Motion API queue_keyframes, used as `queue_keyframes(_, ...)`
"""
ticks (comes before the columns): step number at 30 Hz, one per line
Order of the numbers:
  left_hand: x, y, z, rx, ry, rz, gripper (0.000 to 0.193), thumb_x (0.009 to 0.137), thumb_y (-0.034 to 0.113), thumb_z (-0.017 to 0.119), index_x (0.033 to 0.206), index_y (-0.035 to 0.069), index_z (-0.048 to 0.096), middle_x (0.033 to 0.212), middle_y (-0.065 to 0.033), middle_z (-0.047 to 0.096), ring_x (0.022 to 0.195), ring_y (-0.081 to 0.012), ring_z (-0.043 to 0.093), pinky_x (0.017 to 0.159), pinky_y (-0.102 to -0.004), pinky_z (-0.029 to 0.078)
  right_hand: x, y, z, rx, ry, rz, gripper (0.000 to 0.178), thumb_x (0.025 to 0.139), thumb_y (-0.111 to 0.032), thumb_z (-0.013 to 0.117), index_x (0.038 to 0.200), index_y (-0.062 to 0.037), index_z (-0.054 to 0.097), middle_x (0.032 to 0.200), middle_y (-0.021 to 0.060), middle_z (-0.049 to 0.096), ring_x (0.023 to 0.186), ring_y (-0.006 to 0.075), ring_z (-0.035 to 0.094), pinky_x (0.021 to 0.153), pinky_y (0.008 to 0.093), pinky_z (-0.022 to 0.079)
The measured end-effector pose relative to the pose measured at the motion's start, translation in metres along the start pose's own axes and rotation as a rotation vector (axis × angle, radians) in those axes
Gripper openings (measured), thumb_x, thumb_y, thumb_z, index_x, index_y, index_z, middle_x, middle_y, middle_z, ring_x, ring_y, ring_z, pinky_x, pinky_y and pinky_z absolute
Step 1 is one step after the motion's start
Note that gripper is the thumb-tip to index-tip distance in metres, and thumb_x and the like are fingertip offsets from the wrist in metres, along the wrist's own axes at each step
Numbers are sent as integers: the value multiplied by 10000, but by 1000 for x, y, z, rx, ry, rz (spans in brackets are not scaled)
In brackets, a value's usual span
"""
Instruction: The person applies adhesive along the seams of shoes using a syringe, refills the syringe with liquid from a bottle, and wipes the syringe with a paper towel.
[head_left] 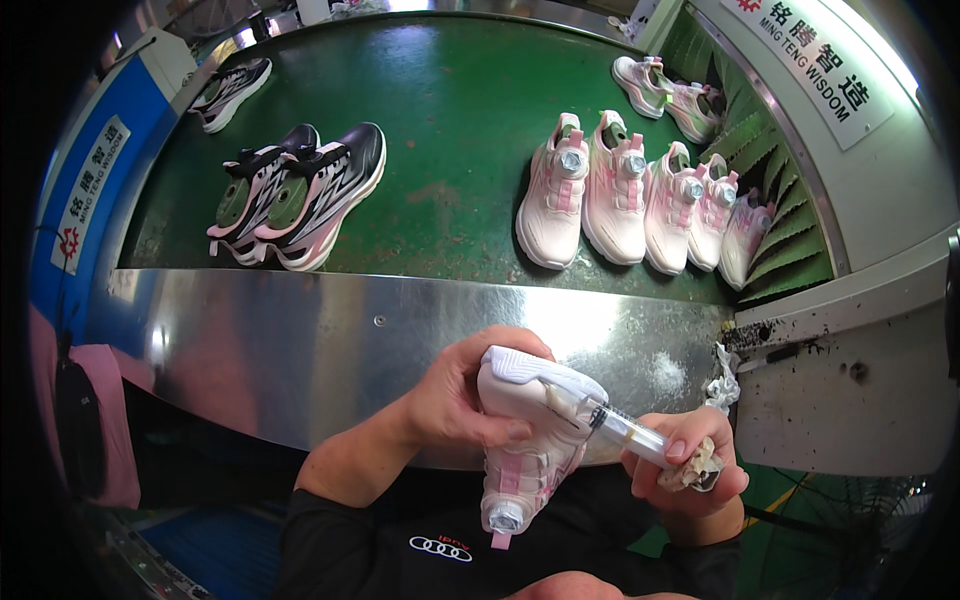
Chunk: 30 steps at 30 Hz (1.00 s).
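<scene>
My left hand (465,395) is closed around the toe end of a pale pink and white sneaker (535,410), which is tipped so its white sole edge faces up and its round dial points down toward me. In my right hand (690,460) is a clear plastic syringe (632,436), gripped near its plunger end, where crumpled whitish wrapping shows. The syringe's front end meets the seam between the sole and the upper; whether its tip touches the shoe I cannot tell.
On the green conveyor belt (440,200) stand several pink and white sneakers (615,190) at right and black-and-white sneakers (330,195) at left. A machine opening with green strip curtains (800,225) borders the right side. Crumpled white paper (722,380) sits by the metal ledge (400,340).
</scene>
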<state>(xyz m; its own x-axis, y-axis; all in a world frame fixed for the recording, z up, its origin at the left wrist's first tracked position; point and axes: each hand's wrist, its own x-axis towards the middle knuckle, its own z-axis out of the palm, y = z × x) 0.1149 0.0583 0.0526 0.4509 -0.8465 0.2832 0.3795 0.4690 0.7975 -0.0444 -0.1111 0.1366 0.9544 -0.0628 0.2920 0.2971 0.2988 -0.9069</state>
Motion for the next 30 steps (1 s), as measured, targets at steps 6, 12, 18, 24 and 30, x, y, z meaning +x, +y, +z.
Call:
queue_keyframes(6,-4,0,-5,15,-2,7,626,679,27,784,1232,52,491,1127,-55,563,1059,-140,534,918,-312,433,-4,1,0,-3,31,2,500,904,-558,478,980,-64,500,604,130,573,553,192,464,490,291,354)
queue_keyframes(12,-4,-2,-14,-10,68,-91,639,670,81,794,1227,52,483,1091,-65,585,1041,-157,559,903,-324,458,-14,9,-7,29,83,-8,485,891,-535,527,987,-60,522,632,129,587,598,198,487,509,298,358)
queue_keyframes(18,6,-3,-11,-5,179,-44,564,702,215,750,1137,2,462,1015,-235,634,955,-355,643,844,-454,529,-29,21,-14,82,173,67,486,852,-507,608,997,-48,546,687,156,603,657,204,518,580,301,381)
queue_keyframes(24,24,-2,-14,-47,100,-58,602,725,317,712,1141,-46,470,995,-301,617,887,-385,649,774,-462,547,-44,39,-25,161,154,47,509,847,-431,654,1069,19,569,874,151,590,764,201,575,684,300,448)
queue_keyframes(30,28,2,-8,-169,145,-170,651,694,342,692,1152,-82,506,1022,-247,621,896,-335,653,794,-428,549,-56,49,-31,149,141,61,489,853,-395,657,1092,24,575,899,135,602,792,184,560,707,289,432)
